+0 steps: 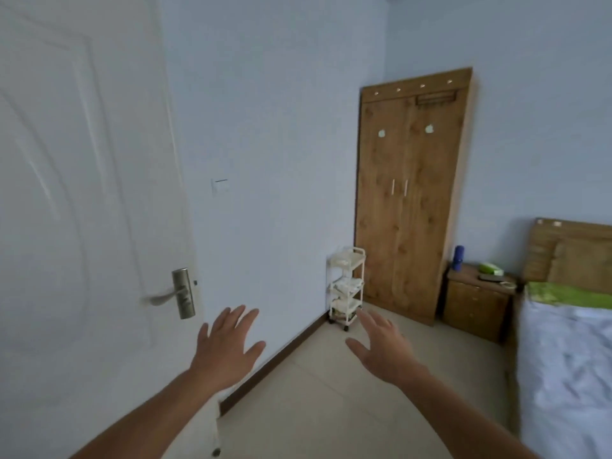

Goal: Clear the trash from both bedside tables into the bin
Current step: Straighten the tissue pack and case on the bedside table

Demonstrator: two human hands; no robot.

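Observation:
A wooden bedside table (474, 304) stands at the right, between the wardrobe and the bed. On its top sit a blue bottle (459, 257), a green and white packet (490, 268), a dark flat item (491, 277) and a small whitish thing (508, 285). My left hand (228, 342) and my right hand (381, 346) are both stretched out in front of me, fingers spread, holding nothing, well short of the table. No bin is in view.
A white door with a metal handle (180, 293) fills the left. A small white trolley (347, 286) stands by the wall beside a tall wooden wardrobe (407, 200). The bed (563, 359) with pale bedding lies at the right; tiled floor runs between.

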